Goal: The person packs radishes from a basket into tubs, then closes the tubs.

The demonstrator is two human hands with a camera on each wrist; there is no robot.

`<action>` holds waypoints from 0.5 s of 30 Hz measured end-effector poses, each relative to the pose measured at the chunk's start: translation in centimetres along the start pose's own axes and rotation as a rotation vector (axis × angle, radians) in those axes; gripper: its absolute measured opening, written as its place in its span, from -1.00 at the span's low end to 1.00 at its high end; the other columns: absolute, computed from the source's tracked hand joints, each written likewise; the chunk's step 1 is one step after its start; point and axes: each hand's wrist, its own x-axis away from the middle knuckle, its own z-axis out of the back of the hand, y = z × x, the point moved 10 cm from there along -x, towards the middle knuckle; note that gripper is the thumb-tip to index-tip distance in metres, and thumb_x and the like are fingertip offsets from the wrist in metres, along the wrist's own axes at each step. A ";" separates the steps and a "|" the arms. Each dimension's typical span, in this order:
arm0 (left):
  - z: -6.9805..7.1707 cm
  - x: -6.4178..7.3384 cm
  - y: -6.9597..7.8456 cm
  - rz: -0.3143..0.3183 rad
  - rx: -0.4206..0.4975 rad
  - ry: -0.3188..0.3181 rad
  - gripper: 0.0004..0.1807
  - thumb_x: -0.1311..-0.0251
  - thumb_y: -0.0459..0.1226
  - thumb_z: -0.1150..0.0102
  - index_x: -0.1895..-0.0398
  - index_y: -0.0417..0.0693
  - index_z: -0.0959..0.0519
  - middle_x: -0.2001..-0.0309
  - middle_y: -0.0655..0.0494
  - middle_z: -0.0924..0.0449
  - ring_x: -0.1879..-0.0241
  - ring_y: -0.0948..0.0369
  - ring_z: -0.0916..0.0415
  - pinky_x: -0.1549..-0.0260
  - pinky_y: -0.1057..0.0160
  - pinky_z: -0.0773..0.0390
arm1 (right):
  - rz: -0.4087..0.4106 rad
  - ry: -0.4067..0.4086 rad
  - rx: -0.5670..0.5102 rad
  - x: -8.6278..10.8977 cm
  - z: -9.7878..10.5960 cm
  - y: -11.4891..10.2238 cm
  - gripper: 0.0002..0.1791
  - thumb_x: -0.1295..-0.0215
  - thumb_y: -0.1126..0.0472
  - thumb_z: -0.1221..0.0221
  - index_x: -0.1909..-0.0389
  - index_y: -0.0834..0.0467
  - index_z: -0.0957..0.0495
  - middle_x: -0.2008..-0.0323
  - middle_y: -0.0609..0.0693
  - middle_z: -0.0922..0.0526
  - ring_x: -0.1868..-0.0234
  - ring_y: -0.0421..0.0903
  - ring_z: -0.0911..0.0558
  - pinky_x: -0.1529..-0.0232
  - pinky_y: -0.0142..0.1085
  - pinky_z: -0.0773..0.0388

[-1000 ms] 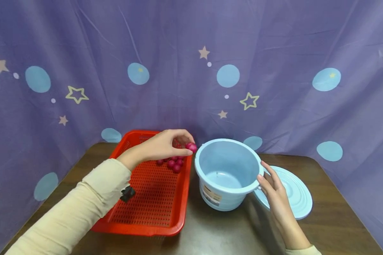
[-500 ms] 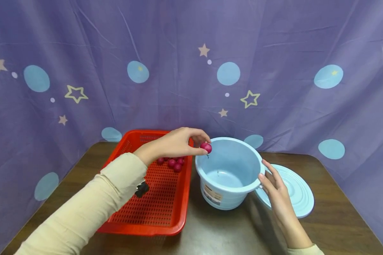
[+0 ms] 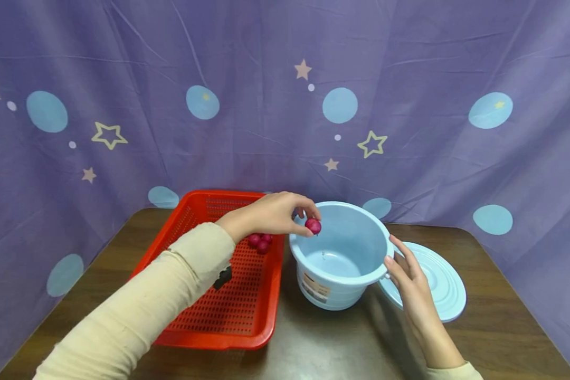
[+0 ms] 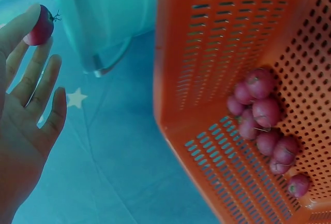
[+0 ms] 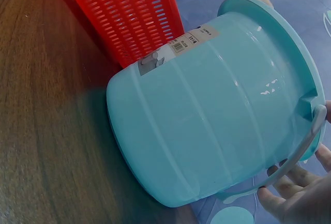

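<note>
Between thumb and fingertips my left hand pinches a small red radish, with a thin root showing in the left wrist view. This radish is over the left part of the mouth of a light blue bucket. My right hand grips the bucket's right rim, thumb and index finger at the edge. In the right wrist view its fingers are around the bucket's pale handle. Several more radishes lie clustered in a red perforated basket; in the head view the left arm hides part of the basket.
A round light blue lid lies on the brown wooden table, right of the bucket and partly behind the right hand. The basket stands close to the bucket's left side. A purple curtain with stars and dots hangs behind the table.
My left hand has carried the radish rightward from the basket's right edge to over the bucket's mouth, lowering slightly at the end. The right hand stays on the bucket's rim.
</note>
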 end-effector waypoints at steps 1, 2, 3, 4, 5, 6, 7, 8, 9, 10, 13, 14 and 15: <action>-0.2 0.0 -0.2 0.004 -0.011 -0.006 -0.64 -0.11 -0.06 -0.45 0.00 0.24 -0.68 0.16 0.39 -0.61 0.07 0.26 -0.52 0.13 0.23 -0.48 | -0.005 0.000 0.004 0.0 0.0 0.0 -0.39 -0.54 0.12 -0.01 -0.53 0.05 -0.10 -0.47 0.19 -0.14 -0.35 -0.12 -0.30 -0.12 -0.53 -0.34; -0.4 0.0 -0.4 0.010 -0.020 -0.012 -0.65 -0.10 -0.07 -0.45 0.00 0.25 -0.68 0.17 0.38 -0.61 0.07 0.25 -0.52 0.14 0.24 -0.48 | -0.011 0.002 0.010 0.0 0.0 0.0 -0.38 -0.54 0.11 -0.01 -0.53 0.05 -0.10 -0.48 0.18 -0.13 -0.38 -0.09 -0.27 -0.12 -0.53 -0.34; -0.5 -0.1 -0.6 0.016 -0.031 -0.017 -0.65 -0.10 -0.07 -0.45 0.01 0.26 -0.68 0.17 0.38 -0.61 0.07 0.25 -0.52 0.14 0.24 -0.48 | -0.017 0.003 0.018 -0.1 0.0 0.0 -0.38 -0.53 0.10 -0.02 -0.53 0.03 -0.10 -0.48 0.16 -0.13 -0.40 -0.07 -0.25 -0.12 -0.54 -0.33; -0.7 -0.1 -0.7 0.018 -0.043 -0.021 -0.65 -0.11 -0.07 -0.45 0.00 0.27 -0.69 0.18 0.38 -0.61 0.08 0.24 -0.51 0.15 0.25 -0.48 | -0.022 0.004 0.027 -0.1 0.0 0.0 -0.38 -0.53 0.09 -0.02 -0.53 0.03 -0.10 -0.48 0.15 -0.13 -0.42 -0.04 -0.22 -0.12 -0.55 -0.33; -0.9 -0.2 -0.9 0.019 -0.060 -0.024 -0.66 -0.11 -0.06 -0.44 0.01 0.29 -0.69 0.18 0.39 -0.60 0.08 0.25 -0.50 0.15 0.25 -0.47 | -0.025 0.005 0.033 -0.2 0.0 0.0 -0.37 -0.53 0.08 -0.03 -0.53 0.02 -0.10 -0.49 0.14 -0.13 -0.44 -0.02 -0.20 -0.12 -0.55 -0.32; -1.0 -0.2 -0.9 0.020 -0.077 -0.024 -0.66 -0.11 -0.05 -0.44 0.01 0.30 -0.69 0.19 0.39 -0.59 0.08 0.25 -0.48 0.16 0.25 -0.47 | -0.027 0.006 0.038 -0.2 0.0 0.0 -0.37 -0.53 0.07 -0.03 -0.53 0.01 -0.11 -0.49 0.14 -0.12 -0.45 0.00 -0.17 -0.12 -0.56 -0.32; -1.1 -0.2 -1.0 0.017 -0.093 -0.023 -0.66 -0.11 -0.05 -0.44 0.02 0.31 -0.69 0.19 0.39 -0.58 0.08 0.24 -0.47 0.17 0.24 -0.46 | -0.027 0.005 0.036 -0.2 0.0 -0.1 -0.37 -0.53 0.07 -0.03 -0.53 0.01 -0.11 -0.49 0.14 -0.12 -0.46 0.01 -0.17 -0.12 -0.56 -0.32; -1.2 -0.3 -1.0 0.015 -0.111 -0.022 -0.67 -0.11 -0.04 -0.44 0.02 0.34 -0.69 0.19 0.40 -0.57 0.08 0.25 -0.45 0.17 0.24 -0.45 | -0.026 0.006 0.034 -0.3 0.0 -0.1 -0.37 -0.53 0.07 -0.03 -0.53 0.01 -0.11 -0.49 0.14 -0.13 -0.46 0.02 -0.17 -0.12 -0.55 -0.32; -1.3 -0.3 -0.9 0.010 -0.125 -0.020 -0.67 -0.11 -0.03 -0.43 0.02 0.34 -0.69 0.18 0.40 -0.57 0.09 0.24 -0.44 0.18 0.23 -0.45 | -0.027 0.007 0.032 -0.3 0.0 -0.1 -0.37 -0.53 0.07 -0.03 -0.53 0.01 -0.11 -0.49 0.14 -0.12 -0.45 0.01 -0.17 -0.12 -0.55 -0.32; -1.4 -0.3 -0.9 0.006 -0.138 -0.019 -0.67 -0.11 -0.02 -0.43 0.02 0.35 -0.69 0.18 0.40 -0.56 0.09 0.24 -0.43 0.18 0.23 -0.44 | -0.027 0.009 0.029 -0.3 0.0 -0.1 -0.37 -0.53 0.07 -0.03 -0.53 0.02 -0.11 -0.49 0.15 -0.12 -0.45 0.00 -0.18 -0.13 -0.55 -0.32; -1.5 -0.3 -0.7 -0.002 -0.164 -0.006 -0.68 -0.10 -0.01 -0.43 0.04 0.37 -0.69 0.18 0.42 -0.56 0.08 0.27 -0.41 0.18 0.23 -0.43 | -0.030 0.012 0.021 -0.1 0.1 0.0 -0.38 -0.53 0.07 -0.03 -0.53 0.02 -0.11 -0.49 0.16 -0.12 -0.42 -0.03 -0.21 -0.12 -0.55 -0.32; -1.5 -0.3 -0.7 -0.004 -0.170 0.004 -0.69 -0.11 -0.01 -0.42 0.04 0.38 -0.69 0.18 0.43 -0.56 0.09 0.28 -0.41 0.18 0.24 -0.43 | -0.031 0.012 0.022 -0.1 0.1 0.0 -0.38 -0.53 0.07 -0.03 -0.53 0.02 -0.11 -0.49 0.16 -0.12 -0.42 -0.03 -0.22 -0.12 -0.55 -0.32; -1.4 -0.3 -0.7 -0.008 -0.170 0.018 -0.69 -0.10 -0.02 -0.43 0.05 0.37 -0.69 0.19 0.43 -0.56 0.09 0.29 -0.40 0.19 0.24 -0.43 | -0.031 0.011 0.023 -0.1 0.1 0.1 -0.38 -0.53 0.07 -0.03 -0.53 0.02 -0.11 -0.49 0.16 -0.12 -0.43 -0.03 -0.21 -0.12 -0.55 -0.32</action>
